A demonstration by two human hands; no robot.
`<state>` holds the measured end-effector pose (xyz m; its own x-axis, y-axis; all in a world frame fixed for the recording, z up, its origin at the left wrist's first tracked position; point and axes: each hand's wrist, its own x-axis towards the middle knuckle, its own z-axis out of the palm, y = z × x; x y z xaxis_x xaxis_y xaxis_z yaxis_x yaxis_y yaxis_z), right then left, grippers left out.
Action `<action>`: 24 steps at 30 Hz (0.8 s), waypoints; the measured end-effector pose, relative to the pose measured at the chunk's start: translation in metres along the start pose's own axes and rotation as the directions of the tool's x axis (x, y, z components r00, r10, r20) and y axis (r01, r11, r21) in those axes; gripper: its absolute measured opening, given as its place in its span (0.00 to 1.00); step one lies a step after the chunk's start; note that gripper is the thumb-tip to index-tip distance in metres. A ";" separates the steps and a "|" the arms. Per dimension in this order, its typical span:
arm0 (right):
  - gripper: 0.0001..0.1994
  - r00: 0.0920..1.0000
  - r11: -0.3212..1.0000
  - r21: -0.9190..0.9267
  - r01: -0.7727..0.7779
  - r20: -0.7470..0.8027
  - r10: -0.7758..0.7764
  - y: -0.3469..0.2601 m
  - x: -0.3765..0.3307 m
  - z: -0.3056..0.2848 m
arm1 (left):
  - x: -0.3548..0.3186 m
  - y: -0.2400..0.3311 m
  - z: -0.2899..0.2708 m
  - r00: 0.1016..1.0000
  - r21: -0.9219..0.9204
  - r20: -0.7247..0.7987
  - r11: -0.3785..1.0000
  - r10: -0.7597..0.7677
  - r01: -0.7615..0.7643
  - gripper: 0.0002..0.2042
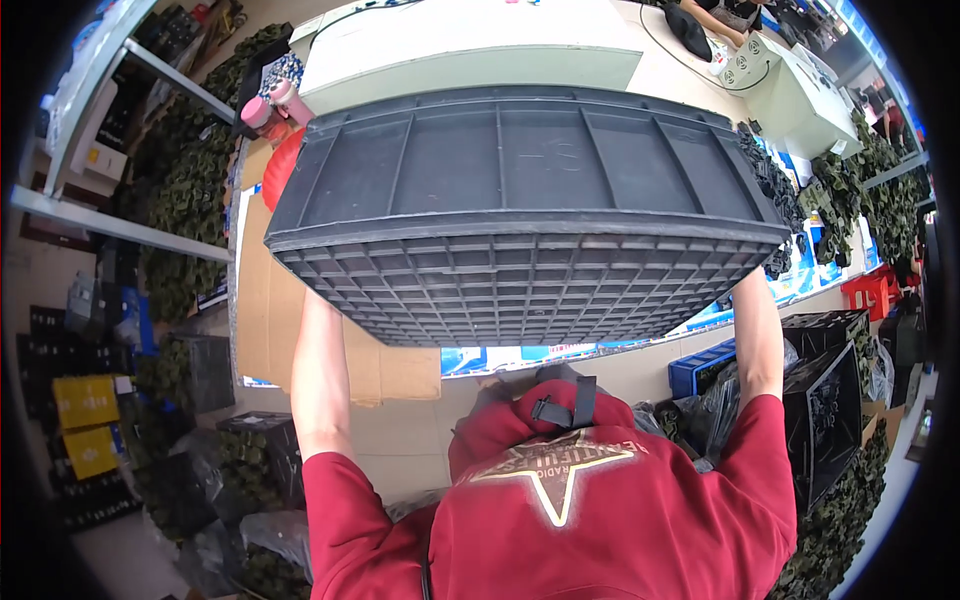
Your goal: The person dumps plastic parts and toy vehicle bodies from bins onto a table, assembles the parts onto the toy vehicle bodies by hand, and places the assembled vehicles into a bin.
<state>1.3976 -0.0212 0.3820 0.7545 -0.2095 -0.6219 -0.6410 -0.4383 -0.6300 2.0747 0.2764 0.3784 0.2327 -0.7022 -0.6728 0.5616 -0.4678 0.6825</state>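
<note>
A large black plastic crate (pixel 540 160) is tilted up in front of me over the table, its ribbed side and gridded underside (pixel 520 285) turned toward me. Both my forearms reach up to it, the left forearm (pixel 320 370) at its left end and the right forearm (pixel 758 330) at its right end. The crate is held up between my two hands, though its body hides my fingers. What lies inside or behind the crate cannot be seen. Dark tangled pieces (pixel 768 180) show on the table just past its right end.
Flat cardboard (pixel 270 325) lies on the table at left, near pink bottles (pixel 290 103) and a red round thing (pixel 284 170). A pale box-shaped machine (pixel 795 90) stands far right, with another person's arm (pixel 720 22) beyond. Black crates (pixel 825 420) and a blue crate (pixel 700 368) sit right.
</note>
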 end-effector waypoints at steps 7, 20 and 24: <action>0.29 0.986 0.987 0.021 0.162 0.033 -0.162 0.005 0.006 0.009 | -0.049 -0.040 -0.003 0.993 -0.104 -0.064 0.989 0.100 -0.106 0.26; 0.31 0.929 0.920 0.139 0.368 -0.097 -0.357 -0.078 0.155 -0.112 | -0.078 -0.054 -0.007 0.962 -0.156 -0.022 0.949 0.272 -0.272 0.27; 0.32 0.920 0.905 0.185 0.383 -0.161 -0.357 -0.050 0.039 0.028 | -0.083 -0.066 -0.028 0.956 -0.182 0.038 0.943 0.290 -0.279 0.27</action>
<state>1.4548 0.0173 0.3763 0.9456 -0.1777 -0.2726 -0.3171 -0.3150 -0.8945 2.0405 0.3807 0.3813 0.3550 -0.8276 -0.4347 0.6091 -0.1480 0.7792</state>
